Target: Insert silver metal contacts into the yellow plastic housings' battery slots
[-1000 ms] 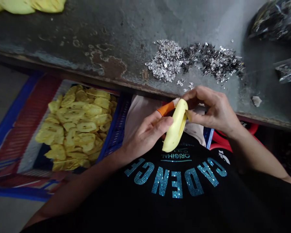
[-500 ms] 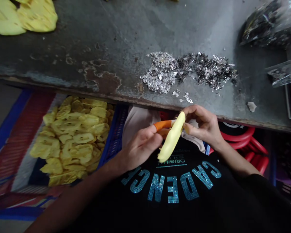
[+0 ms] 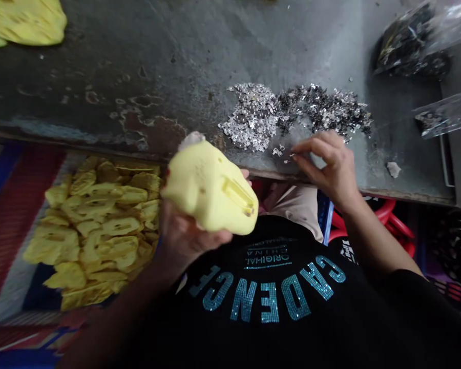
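Left hand (image 3: 184, 236) grasping one yellow shell (image 3: 207, 187), right hand (image 3: 333, 166) pinching apparently one metal piece (image 3: 292, 155)

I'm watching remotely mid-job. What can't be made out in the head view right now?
All in the head view:
Far side of the yellow molded piece: turned away from the camera.
Most fingers of the left hand: hidden behind that piece.
Whether the right hand pinches or only touches a tiny metal piece: too small to tell.
Full outlines of the yellow pieces on the table: cut off by the top and left edges.
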Demonstrator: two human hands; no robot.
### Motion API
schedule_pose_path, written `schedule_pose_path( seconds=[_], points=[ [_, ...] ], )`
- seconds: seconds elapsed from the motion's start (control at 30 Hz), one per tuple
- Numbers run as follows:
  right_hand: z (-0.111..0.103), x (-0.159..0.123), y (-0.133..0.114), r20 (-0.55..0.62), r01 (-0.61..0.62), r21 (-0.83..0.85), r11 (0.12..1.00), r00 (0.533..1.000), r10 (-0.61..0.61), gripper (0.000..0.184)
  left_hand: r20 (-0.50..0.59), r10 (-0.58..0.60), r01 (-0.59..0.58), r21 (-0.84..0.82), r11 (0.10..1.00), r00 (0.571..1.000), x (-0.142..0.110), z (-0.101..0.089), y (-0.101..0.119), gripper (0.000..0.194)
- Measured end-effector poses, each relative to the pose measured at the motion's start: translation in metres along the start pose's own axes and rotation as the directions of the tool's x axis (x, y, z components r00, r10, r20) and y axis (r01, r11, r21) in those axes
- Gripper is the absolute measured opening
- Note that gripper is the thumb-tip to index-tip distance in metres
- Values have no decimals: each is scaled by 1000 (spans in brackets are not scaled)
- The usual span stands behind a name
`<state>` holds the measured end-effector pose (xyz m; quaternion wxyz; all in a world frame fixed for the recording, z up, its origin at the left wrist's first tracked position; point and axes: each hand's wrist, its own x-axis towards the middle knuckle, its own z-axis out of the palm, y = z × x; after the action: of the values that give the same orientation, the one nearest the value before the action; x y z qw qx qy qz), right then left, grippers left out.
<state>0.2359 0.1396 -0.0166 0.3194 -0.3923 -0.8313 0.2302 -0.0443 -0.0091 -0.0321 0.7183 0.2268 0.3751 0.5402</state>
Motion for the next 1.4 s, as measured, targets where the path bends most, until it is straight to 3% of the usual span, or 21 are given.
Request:
schedule_pose_path(
  seconds=[0.03,0.1,0.27,0.37,0.5,0.6,0.87,1.1,1.4],
  points=[
    [-3,9,10,-31,35,-160,986,999,-41,7,-23,92,-92,3,996,995,1,5,1,95],
    [-1,22,26,-5,72,-324,943,997,-78,7,-76,220,-220,8,975,973,4,15,1,75],
    [14,31,37,70,102,-353,930,994,-83,6,-102,144,-156,-114,981,984,6,26,-12,70],
    [6,29,20,76,159,-239,958,987,-144,10,-32,111,-114,-182,977,993,5,26,-19,68],
    [-15,21,-24,154,241,20,970,958,-241,9,97,22,0,-217,976,995,9,32,-21,59],
    [-26,14,-52,199,293,109,950,930,-310,10,141,-14,46,-224,973,990,10,41,-20,51],
    [-35,0,-60,271,446,-21,895,864,-424,14,129,-68,95,-222,970,989,3,57,-21,53],
    [-41,-5,-69,262,594,-139,792,794,-549,11,201,-30,80,-246,966,979,0,66,-22,47],
    [-46,-9,-78,305,666,-217,713,740,-599,13,165,-51,88,-226,970,985,-5,69,-21,44]
  ],
)
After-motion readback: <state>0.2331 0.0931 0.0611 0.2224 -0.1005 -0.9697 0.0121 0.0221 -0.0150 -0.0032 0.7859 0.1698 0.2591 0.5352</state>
